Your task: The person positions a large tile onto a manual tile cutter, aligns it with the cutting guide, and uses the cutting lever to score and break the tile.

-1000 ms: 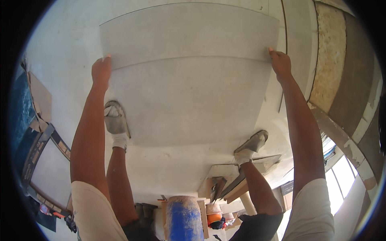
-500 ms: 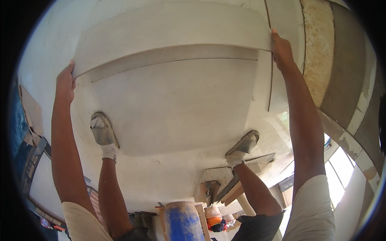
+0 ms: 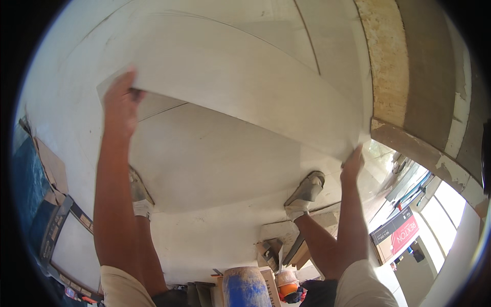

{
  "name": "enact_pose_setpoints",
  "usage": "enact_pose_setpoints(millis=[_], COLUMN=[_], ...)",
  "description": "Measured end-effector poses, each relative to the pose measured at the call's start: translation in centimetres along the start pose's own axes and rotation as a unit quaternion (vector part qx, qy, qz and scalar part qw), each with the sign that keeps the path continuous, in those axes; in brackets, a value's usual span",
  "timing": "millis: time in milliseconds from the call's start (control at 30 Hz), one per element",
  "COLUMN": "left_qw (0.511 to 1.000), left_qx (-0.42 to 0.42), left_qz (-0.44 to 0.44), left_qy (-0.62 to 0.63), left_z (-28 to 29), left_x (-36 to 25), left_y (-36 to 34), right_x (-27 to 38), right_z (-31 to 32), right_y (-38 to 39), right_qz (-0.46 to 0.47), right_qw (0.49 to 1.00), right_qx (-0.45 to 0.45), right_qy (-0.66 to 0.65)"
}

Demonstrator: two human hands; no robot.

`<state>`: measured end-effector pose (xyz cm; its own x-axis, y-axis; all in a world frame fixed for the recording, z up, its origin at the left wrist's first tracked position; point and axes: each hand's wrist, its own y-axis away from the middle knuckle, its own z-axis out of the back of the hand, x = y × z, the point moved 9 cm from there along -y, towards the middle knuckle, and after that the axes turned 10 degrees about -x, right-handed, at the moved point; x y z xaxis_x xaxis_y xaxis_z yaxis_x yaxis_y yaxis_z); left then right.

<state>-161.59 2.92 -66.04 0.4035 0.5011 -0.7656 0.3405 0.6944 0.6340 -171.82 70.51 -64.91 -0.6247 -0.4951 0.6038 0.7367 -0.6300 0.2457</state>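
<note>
My left hand [image 3: 121, 102] grips the upper-left end of a long, pale grey rectangular panel [image 3: 240, 92], which is held slanting across my view over the pale tiled floor [image 3: 204, 235]. My right hand [image 3: 354, 161] grips the panel's lower-right end, near my right knee's side. Both hands are motion-blurred, and some fingertips are hidden by the panel. My sandalled feet, the left [image 3: 141, 192] partly behind my forearm and the right [image 3: 304, 192], stand below the panel on either side.
A raised stone-and-concrete edge [image 3: 388, 66] runs along the right, above a labelled carton [image 3: 394, 235]. At the bottom stand a dusty blue drum [image 3: 243, 286] and an orange bucket [image 3: 289, 286]. Stacked framed panels [image 3: 71, 240] and a blue sheet [image 3: 28, 169] lie at the left.
The panel has turned clockwise from nearly level to slanting. My right hand has come down toward my body; my left hand has shifted rightward in the view.
</note>
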Motion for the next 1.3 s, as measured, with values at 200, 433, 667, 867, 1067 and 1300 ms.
enact_pose_setpoints(millis=[200, 433, 667, 867, 1067, 1300], left_qw=[0.991, 0.962, 0.991, 0.983, 0.973, 0.945], left_qx=[0.063, 0.125, 0.115, 0.144, -0.089, -0.217], left_qz=[-0.006, -0.093, -0.010, -0.098, -0.087, 0.082], left_qy=[-0.119, -0.222, -0.065, -0.055, -0.195, -0.230], left_z=[-18.9, -31.2, -37.0, -27.4, 0.4, 25.2], left_x=[4.8, 7.2, 5.3, 3.3, 5.5, 14.5], left_y=[5.1, 3.3, 4.1, 6.2, 10.3, 13.3], right_x=[-12.0, -16.4, -15.6, -15.3, -17.2, -16.2], right_z=[10.8, 10.1, 4.4, 2.9, 0.7, 0.5], right_y=[1.9, -0.8, -3.0, -3.7, -3.3, -3.9], right_qz=[-0.200, -0.249, -0.283, -0.294, -0.261, -0.159], right_qw=[0.970, 0.953, 0.937, 0.933, 0.944, 0.976], right_qx=[-0.136, -0.168, -0.088, -0.105, -0.099, -0.034], right_qy=[0.019, -0.033, -0.184, -0.179, -0.179, 0.146])
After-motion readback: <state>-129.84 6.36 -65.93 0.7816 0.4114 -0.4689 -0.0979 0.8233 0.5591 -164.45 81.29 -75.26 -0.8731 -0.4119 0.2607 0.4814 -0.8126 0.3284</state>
